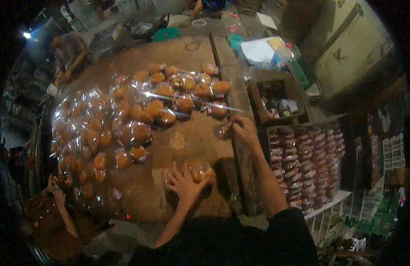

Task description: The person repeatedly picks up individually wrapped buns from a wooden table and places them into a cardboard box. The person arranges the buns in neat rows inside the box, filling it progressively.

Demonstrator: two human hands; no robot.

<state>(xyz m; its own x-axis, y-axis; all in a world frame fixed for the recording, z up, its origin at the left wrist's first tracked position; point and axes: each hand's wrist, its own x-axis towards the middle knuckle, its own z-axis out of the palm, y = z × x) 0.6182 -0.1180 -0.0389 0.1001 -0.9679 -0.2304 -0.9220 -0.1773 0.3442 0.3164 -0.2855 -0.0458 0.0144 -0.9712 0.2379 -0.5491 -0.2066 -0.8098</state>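
My left hand [185, 184] lies with spread fingers over a clear-wrapped pack of round golden-brown buns [200, 171], part of which its palm covers. At the right side of the wooden tabletop [178, 139], the fingers of my right hand [243, 129] are curled. Just left of those fingertips is a small, dark, shiny thing [221, 132]; blur hides what it is and whether I grip it. Many more clear-wrapped buns [155, 108] cover the table's far and left parts, glinting in the light.
Another person's hands [57, 193] are at the table's lower left. To the right, rows of wrapped packs [306, 163] fill a rack beside a wooden box [284, 99] of small items. Papers [258, 50], a green cup [235, 42] and a plastic bottle [283, 55] stand beyond.
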